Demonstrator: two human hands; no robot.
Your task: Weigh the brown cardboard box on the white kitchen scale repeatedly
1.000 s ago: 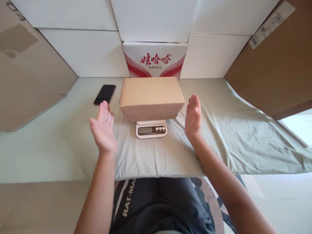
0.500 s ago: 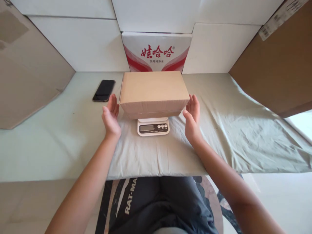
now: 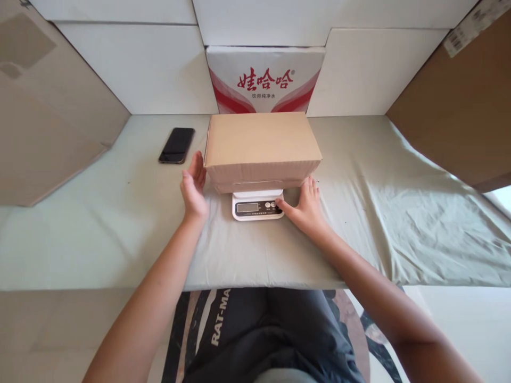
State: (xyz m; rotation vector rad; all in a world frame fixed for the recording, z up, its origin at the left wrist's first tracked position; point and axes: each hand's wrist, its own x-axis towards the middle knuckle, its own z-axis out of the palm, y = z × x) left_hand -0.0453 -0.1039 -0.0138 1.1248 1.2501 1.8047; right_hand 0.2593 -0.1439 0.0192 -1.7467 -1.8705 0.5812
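Right hand [image 3: 308, 210]: fingers apart, thumb now at white plastic scale [image 3: 255, 209]
Left hand [image 3: 194, 190]: fingers apart
Tan cardboard box [image 3: 263, 146]: between hands

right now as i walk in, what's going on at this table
A person has both bare hands around a brown box sitting on a white scale. The right hand has its thumb at the scale's buttons; the left hand is open beside the box, though contact is unclear. A phone lies nearby on the cloth.
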